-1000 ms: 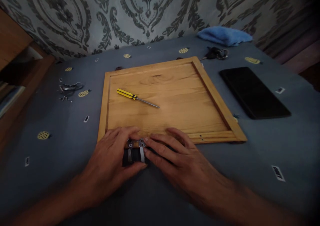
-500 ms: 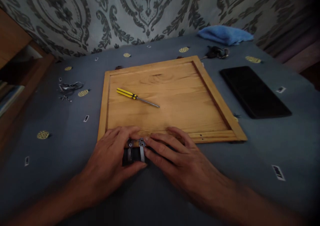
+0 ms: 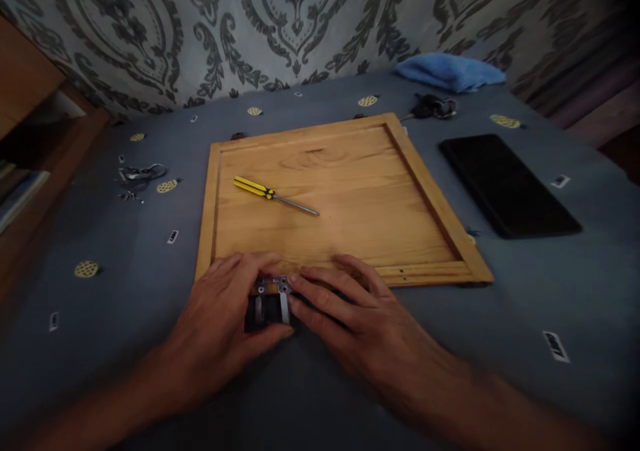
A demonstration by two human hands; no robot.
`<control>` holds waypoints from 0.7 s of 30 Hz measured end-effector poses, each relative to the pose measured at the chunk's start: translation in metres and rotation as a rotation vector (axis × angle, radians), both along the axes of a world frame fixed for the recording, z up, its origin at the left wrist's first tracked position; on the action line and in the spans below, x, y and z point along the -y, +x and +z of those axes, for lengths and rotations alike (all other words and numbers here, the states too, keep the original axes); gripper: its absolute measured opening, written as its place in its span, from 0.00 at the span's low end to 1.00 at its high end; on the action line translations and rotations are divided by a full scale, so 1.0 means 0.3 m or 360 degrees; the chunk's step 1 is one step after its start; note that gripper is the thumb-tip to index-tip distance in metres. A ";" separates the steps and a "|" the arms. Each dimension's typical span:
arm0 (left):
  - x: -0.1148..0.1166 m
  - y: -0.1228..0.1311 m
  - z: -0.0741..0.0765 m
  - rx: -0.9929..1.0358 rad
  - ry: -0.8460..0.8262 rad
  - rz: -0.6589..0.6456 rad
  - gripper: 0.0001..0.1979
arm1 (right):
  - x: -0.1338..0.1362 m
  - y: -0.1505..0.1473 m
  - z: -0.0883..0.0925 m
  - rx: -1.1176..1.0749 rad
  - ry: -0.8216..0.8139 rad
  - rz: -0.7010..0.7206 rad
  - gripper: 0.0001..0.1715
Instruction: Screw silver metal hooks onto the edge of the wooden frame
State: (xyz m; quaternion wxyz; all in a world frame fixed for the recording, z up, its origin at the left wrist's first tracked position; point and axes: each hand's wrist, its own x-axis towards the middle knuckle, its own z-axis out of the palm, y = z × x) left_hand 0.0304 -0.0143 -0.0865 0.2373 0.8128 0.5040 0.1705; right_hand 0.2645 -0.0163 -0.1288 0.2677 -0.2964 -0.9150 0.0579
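A wooden framed panel (image 3: 350, 164) lies flat on the cloth-covered surface. At its near edge is a small metal fitting (image 3: 284, 298) with a cross-head screw, screw holes and a dark gap beneath its plate. My left hand (image 3: 220, 318) is closed about the fitting's left end, fingers on the frame and thumb below. The thumb and fingertip of my right hand (image 3: 355, 311) press on its right end, while other fingers rest over the frame's near rail. Part of the fitting is hidden by my fingers. A yellow-and-black screwdriver (image 3: 255, 187) rests on the panel, untouched.
To the right lies a black tablet-like slab (image 3: 510, 184). Behind it are keys (image 3: 433, 106) and a blue cloth (image 3: 450, 71). Small metal pieces (image 3: 140, 174) sit at the left, near a wooden shelf (image 3: 65, 151). A patterned wall stands at the back.
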 end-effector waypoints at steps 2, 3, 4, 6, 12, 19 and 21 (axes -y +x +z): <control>-0.002 0.001 -0.001 0.0001 0.0012 -0.0011 0.31 | 0.000 -0.001 -0.001 -0.0005 0.0000 0.0003 0.16; -0.003 0.001 -0.002 0.0001 0.0013 -0.0012 0.32 | 0.000 -0.001 -0.001 -0.0011 0.0004 0.0000 0.16; -0.004 0.001 -0.003 0.0000 0.0015 -0.0014 0.32 | 0.000 -0.001 0.000 -0.0013 0.0004 -0.0003 0.16; -0.005 0.002 -0.003 -0.0010 0.0029 -0.0010 0.32 | 0.000 0.000 0.002 -0.0006 0.0003 -0.0002 0.16; 0.001 0.002 -0.005 0.0011 0.0000 0.0019 0.32 | 0.003 0.002 0.006 0.0027 -0.0040 0.0028 0.18; 0.002 0.002 -0.007 0.0035 -0.0041 0.0045 0.31 | 0.006 0.005 0.001 0.0066 -0.0013 0.0032 0.18; 0.000 0.002 -0.004 0.0017 -0.0037 0.0037 0.31 | 0.005 0.006 0.005 0.0060 0.0000 0.0029 0.17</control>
